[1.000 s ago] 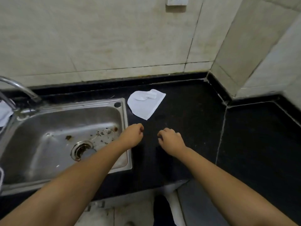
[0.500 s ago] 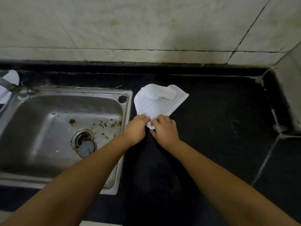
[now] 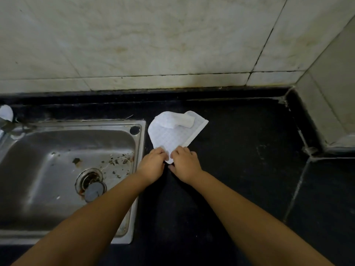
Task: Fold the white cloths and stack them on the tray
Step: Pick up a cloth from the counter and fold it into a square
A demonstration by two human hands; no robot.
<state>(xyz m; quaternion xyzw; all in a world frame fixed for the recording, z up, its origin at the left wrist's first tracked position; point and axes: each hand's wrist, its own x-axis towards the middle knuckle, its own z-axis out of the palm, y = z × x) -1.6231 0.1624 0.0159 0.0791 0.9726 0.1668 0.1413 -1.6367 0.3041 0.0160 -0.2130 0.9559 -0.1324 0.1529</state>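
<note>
White cloth (image 3: 173,132) on black counter (image 3: 240,150) just right of the sink (image 3: 67,160), left hand (image 3: 152,164) and right hand (image 3: 185,163) pinching its near corner

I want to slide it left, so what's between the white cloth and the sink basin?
In the head view, only the sink's flat steel rim and a thin strip of black counter separate the white cloth from the basin.

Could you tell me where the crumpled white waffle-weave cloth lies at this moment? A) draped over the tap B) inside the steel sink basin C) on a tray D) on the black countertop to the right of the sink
D: the crumpled white waffle-weave cloth lies on the black countertop, right of the stainless steel sink, with the left hand and right hand pinching its near corner.
</note>
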